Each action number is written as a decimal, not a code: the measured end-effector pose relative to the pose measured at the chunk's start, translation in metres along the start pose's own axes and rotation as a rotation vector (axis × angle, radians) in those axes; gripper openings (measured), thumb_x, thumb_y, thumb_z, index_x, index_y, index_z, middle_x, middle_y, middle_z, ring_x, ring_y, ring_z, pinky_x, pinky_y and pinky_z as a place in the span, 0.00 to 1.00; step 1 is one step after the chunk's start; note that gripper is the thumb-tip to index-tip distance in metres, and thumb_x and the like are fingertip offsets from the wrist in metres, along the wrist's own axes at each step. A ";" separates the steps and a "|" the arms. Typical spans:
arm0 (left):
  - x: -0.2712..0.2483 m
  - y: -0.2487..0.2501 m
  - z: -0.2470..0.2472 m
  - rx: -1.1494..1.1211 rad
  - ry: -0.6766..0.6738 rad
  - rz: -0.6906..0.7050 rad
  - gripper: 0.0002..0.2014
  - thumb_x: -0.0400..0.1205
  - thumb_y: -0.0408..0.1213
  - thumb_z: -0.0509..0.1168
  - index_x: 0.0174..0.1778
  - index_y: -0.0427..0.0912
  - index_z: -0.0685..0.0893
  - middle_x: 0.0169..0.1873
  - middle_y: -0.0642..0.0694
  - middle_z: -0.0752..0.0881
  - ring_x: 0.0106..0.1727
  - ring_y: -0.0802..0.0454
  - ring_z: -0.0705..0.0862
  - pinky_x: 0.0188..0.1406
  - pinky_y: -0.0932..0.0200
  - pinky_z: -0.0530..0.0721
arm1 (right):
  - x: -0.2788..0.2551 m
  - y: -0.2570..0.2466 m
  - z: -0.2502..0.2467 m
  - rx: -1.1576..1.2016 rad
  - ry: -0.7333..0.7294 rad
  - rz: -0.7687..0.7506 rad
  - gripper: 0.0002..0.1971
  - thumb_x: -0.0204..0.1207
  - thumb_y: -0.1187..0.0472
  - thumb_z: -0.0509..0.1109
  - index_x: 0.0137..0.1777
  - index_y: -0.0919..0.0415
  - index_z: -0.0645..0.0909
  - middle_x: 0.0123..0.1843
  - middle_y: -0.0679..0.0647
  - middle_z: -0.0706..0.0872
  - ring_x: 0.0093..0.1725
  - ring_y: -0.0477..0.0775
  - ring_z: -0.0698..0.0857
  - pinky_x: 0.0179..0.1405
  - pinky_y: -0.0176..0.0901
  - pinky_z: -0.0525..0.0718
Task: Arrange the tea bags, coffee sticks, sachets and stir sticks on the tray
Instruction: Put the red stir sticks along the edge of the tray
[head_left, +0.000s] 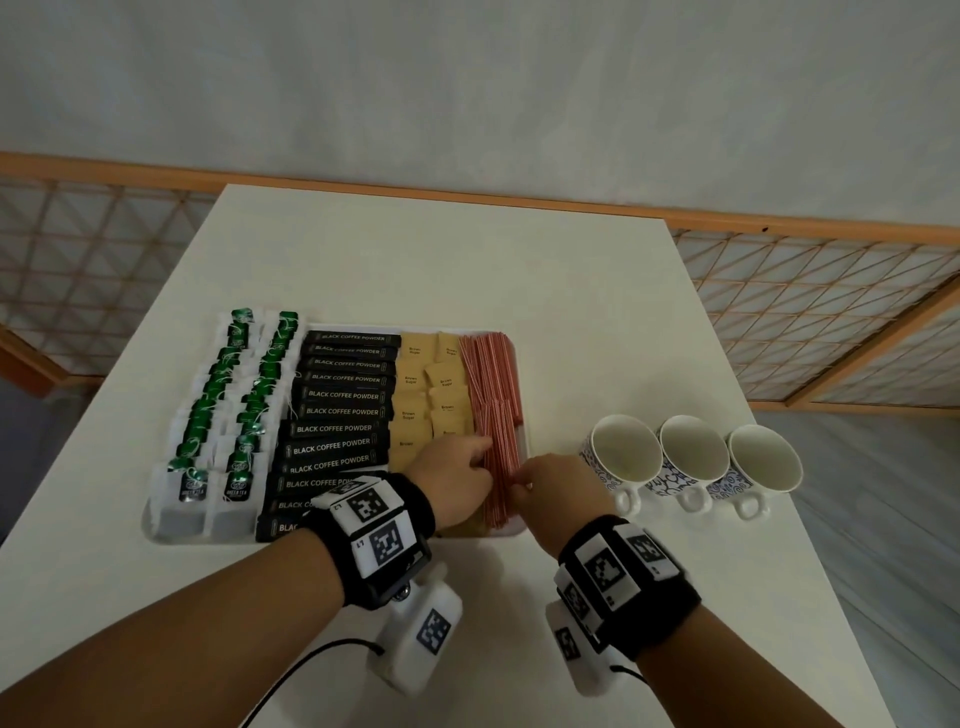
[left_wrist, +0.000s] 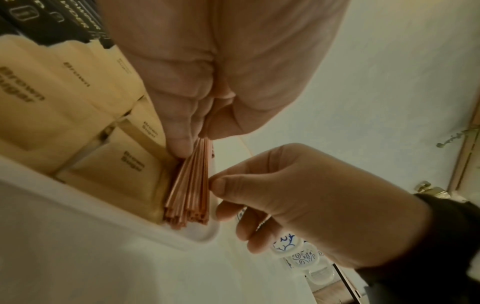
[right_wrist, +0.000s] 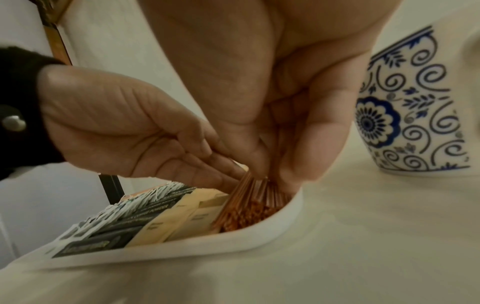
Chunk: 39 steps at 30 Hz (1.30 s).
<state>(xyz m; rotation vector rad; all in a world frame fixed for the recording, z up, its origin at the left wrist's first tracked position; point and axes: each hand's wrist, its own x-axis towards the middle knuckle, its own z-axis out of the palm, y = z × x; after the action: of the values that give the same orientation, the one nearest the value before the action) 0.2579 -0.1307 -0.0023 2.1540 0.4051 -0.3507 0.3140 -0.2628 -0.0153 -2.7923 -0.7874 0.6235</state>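
Two hands: both mine, working at the near right corner of the tray (head_left: 332, 538), which sits on the white counter (head_left: 441, 260).
Left grip: my left hand (head_left: 457, 480) has thumb and fingers closed on the near bundle of red stir sticks (head_left: 498, 467), taking it from its left side, next to the sugar.
Right grip: my right hand (head_left: 558, 486) has curled fingers, and its thumb and forefinger touch the bundle's right side just inside the tray's right rim; I cannot tell whether they actually pinch any sticks.
Stir sticks: along the tray's right edge, a far bundle and a near one lying end to end; in the left wrist view the near ends (left_wrist: 187, 218) reach almost to the front rim.
Sachets: brown sugar sachets (head_left: 428, 387) in two columns, just left of the sticks.
Coffee sticks: black coffee sticks (head_left: 343, 410) stacked in a column left of the sachets.
Tea bags: green tea bags (head_left: 228, 410) in two columns along the tray's left edge.
Cups: three blue-patterned cups (head_left: 693, 457) in a row on the counter, right of the tray, handles toward me.
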 end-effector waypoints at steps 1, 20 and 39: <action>-0.001 0.001 0.000 0.009 -0.010 0.004 0.18 0.82 0.29 0.55 0.66 0.39 0.81 0.62 0.45 0.84 0.63 0.48 0.81 0.63 0.59 0.78 | -0.001 0.000 0.000 0.000 -0.009 -0.002 0.14 0.80 0.58 0.59 0.53 0.58 0.86 0.51 0.54 0.88 0.49 0.54 0.85 0.44 0.43 0.80; 0.012 0.001 -0.023 0.052 0.186 -0.107 0.25 0.82 0.24 0.57 0.76 0.40 0.69 0.71 0.44 0.73 0.66 0.48 0.76 0.60 0.63 0.75 | -0.020 0.014 0.007 0.218 0.087 0.091 0.11 0.79 0.54 0.65 0.61 0.49 0.80 0.53 0.49 0.88 0.53 0.50 0.85 0.55 0.45 0.83; 0.027 -0.006 -0.014 -0.099 0.119 -0.222 0.29 0.82 0.27 0.58 0.79 0.46 0.61 0.63 0.45 0.80 0.58 0.50 0.80 0.50 0.60 0.79 | -0.023 0.006 0.005 0.159 0.030 0.109 0.12 0.78 0.59 0.62 0.56 0.56 0.85 0.54 0.53 0.88 0.55 0.55 0.85 0.54 0.47 0.82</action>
<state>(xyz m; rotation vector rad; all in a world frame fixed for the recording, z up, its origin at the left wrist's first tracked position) 0.2809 -0.1113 -0.0091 2.0439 0.7180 -0.3192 0.2972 -0.2800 -0.0132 -2.7052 -0.5563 0.6303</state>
